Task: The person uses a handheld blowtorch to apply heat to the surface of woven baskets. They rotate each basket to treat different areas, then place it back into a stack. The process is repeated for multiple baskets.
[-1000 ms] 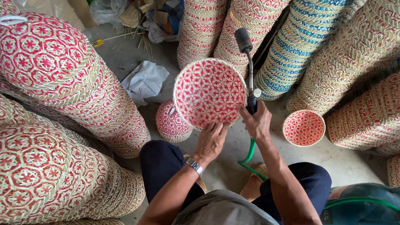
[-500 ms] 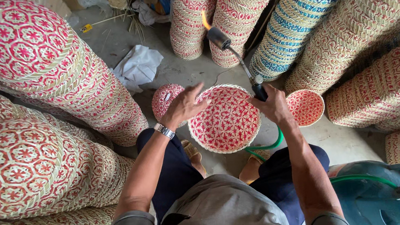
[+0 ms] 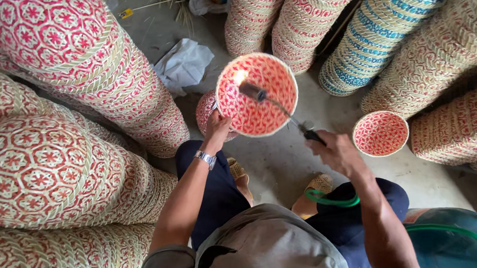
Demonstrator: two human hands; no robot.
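Observation:
My left hand (image 3: 217,129), with a metal watch on the wrist, grips the rim of a round red-and-straw woven basket (image 3: 265,106) held up with its inside facing me. My right hand (image 3: 335,151) holds a gas torch (image 3: 282,112) by its black handle. The torch's nozzle points into the basket, and a small flame burns at its tip near the basket's upper left inside. A green hose (image 3: 330,199) runs from the torch past my knee.
Tall stacks of red woven baskets (image 3: 71,68) lie to the left, and more stacks, one blue (image 3: 390,23), lean at the back right. A small red basket (image 3: 380,133) sits on the concrete floor at right. A teal gas cylinder (image 3: 455,241) stands at lower right. White cloth (image 3: 183,64) lies behind.
The basket has been turned so its inside faces up, my left hand has shifted to its left rim, and the torch has swung left so the flame is inside the basket.

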